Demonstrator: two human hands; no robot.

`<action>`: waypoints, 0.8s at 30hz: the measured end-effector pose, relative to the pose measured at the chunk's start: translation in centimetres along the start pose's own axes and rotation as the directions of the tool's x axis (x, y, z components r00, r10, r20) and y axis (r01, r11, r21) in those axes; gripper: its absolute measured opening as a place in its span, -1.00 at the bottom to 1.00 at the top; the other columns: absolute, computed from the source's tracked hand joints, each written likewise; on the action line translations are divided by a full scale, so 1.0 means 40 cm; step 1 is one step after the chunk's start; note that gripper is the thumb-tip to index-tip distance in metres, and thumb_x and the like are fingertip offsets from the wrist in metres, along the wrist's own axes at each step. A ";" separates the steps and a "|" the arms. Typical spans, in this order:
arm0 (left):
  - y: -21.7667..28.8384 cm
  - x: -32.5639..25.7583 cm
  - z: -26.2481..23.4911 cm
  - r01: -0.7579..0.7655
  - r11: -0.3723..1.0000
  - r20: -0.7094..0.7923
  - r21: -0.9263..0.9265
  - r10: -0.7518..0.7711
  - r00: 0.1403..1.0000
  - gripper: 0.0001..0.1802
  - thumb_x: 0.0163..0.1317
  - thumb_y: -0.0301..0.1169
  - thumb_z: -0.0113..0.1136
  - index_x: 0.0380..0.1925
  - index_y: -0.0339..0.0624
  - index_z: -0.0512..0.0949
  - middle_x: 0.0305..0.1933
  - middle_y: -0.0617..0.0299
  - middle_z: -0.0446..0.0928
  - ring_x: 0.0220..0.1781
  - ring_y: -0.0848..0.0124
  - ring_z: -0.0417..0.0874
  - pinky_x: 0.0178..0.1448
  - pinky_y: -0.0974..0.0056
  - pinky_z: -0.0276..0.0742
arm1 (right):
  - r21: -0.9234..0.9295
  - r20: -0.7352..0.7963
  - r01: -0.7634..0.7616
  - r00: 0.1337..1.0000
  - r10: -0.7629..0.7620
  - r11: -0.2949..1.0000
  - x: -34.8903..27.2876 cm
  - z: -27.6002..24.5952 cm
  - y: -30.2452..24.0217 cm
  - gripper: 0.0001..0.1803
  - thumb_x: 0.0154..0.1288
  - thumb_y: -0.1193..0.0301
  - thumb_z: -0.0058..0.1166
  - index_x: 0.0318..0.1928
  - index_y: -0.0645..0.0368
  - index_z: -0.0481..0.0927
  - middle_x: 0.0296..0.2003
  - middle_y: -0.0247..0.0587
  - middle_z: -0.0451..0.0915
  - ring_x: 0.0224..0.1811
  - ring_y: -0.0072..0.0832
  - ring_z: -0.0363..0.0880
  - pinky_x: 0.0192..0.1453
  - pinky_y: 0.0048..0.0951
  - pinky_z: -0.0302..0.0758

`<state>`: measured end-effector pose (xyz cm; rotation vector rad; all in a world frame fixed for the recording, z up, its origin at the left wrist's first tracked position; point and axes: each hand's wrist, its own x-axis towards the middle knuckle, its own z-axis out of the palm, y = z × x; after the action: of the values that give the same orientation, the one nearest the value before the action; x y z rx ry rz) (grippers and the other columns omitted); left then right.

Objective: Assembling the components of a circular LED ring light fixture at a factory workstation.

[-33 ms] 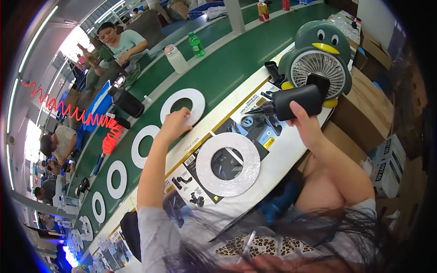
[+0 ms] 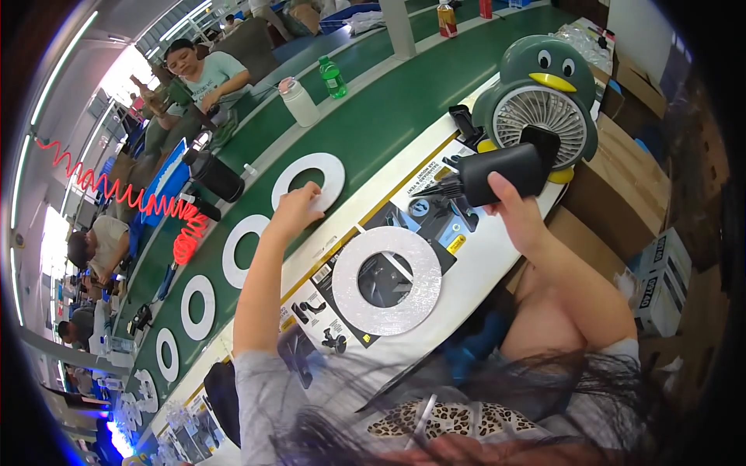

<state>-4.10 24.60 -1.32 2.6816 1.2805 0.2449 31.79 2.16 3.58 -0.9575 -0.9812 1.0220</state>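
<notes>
My left hand reaches over the green belt, its fingers curled onto the near band of a flat white ring. My right hand is wrapped around a black bottle-like tool with a tapered dark tip pointing left; it is raised in front of the penguin-shaped fan. Between my hands, a second white ring with a shiny, textured surface lies on printed flat packaging sheets on the white table edge. The sheets show through its hole.
More white rings lie in a row on the green belt to the left. A penguin fan stands at the right. A white bottle, a green bottle and a red coiled hose are beyond. Cardboard boxes stand right; co-workers sit across.
</notes>
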 end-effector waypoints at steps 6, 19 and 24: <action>0.008 0.021 0.035 0.068 0.948 -0.204 0.310 -0.003 0.979 -0.41 0.03 -0.37 0.40 0.10 -0.06 0.41 -0.01 0.04 0.59 0.11 0.08 0.56 0.23 -0.09 0.36 | -0.046 0.035 -0.050 0.998 0.051 0.998 -0.002 0.047 -0.006 -0.76 0.39 0.24 0.09 -0.14 0.14 0.48 -0.38 -0.37 0.51 -0.47 -0.66 0.40 -0.39 -0.58 0.35; 0.534 -0.104 -0.110 -0.400 0.664 -0.225 -0.632 0.337 0.914 -0.28 -0.01 -0.41 0.46 0.20 -0.21 0.40 0.09 0.01 0.56 0.17 0.13 0.56 0.27 0.18 0.41 | -0.544 0.256 0.124 0.967 0.023 0.830 -0.021 0.066 0.023 -0.65 0.08 0.15 0.33 -0.22 0.13 0.71 -0.45 -0.21 0.69 -0.39 -0.39 0.67 -0.23 -0.42 0.54; 0.540 -0.106 -0.048 -0.288 0.652 -0.170 -0.701 0.240 0.956 -0.26 -0.07 -0.51 0.46 0.18 -0.23 0.38 0.04 -0.01 0.58 0.11 0.12 0.59 0.24 0.18 0.45 | -0.704 0.272 0.083 0.949 0.160 0.705 -0.035 0.084 -0.002 -0.57 0.07 0.02 0.30 -0.24 0.11 0.71 -0.40 -0.16 0.70 -0.36 -0.27 0.68 -0.23 -0.35 0.55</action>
<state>9.15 8.02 4.83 2.1345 0.5797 0.7112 28.33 1.37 4.29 -1.4815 -1.7087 0.8394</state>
